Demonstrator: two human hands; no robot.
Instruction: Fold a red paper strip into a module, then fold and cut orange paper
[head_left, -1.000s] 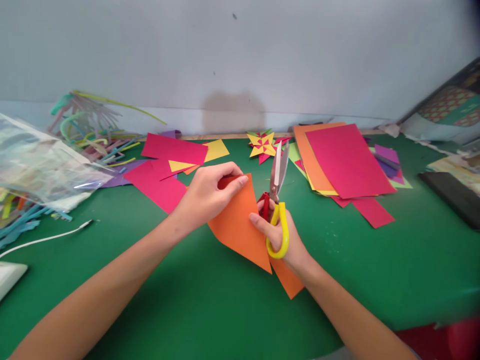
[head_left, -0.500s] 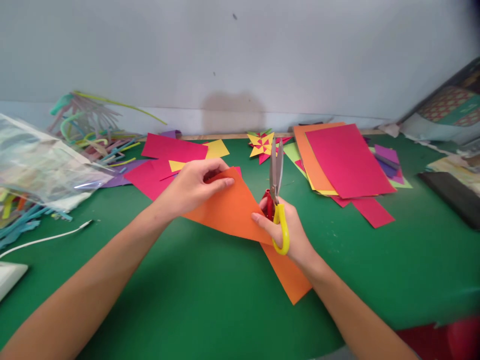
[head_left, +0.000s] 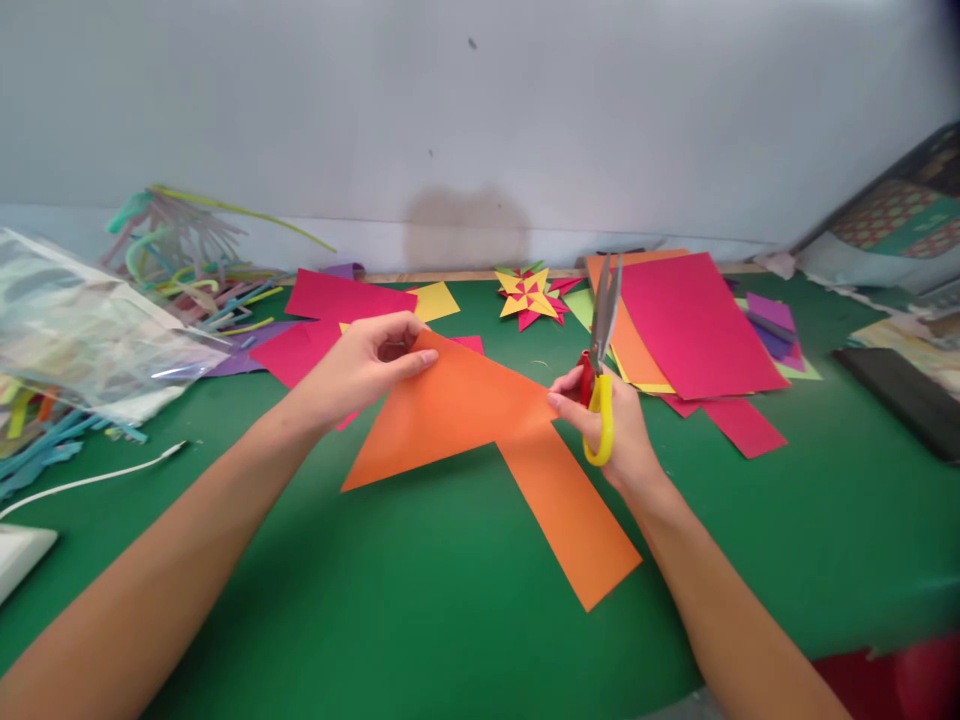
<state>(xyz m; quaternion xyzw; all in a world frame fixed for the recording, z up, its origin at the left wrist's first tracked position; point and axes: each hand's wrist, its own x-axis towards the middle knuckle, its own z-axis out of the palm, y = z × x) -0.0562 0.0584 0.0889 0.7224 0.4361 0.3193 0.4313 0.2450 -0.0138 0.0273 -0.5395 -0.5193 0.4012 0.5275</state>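
Between my hands stretches an orange paper sheet (head_left: 450, 410). My left hand (head_left: 379, 365) pinches its upper left corner. With thumb and fingers, my right hand (head_left: 611, 420) grips its right corner and also holds scissors (head_left: 604, 320) with yellow and red handles, blades pointing up. A separate-looking orange strip (head_left: 574, 520) extends from beneath the sheet toward the lower right; whether it is joined to the sheet is hidden.
On the green table (head_left: 420, 620), a paper star (head_left: 526, 293) lies at the back. Stacked red sheets (head_left: 697, 320) and a black case (head_left: 900, 400) are at right. Pipe cleaners (head_left: 187, 260), a plastic bag (head_left: 82, 320) and a white cable (head_left: 112, 480) lie left.
My right hand has moved right and slightly up with the scissors. My left hand has shifted left, and the orange sheet is spread wider, showing more of the strip.
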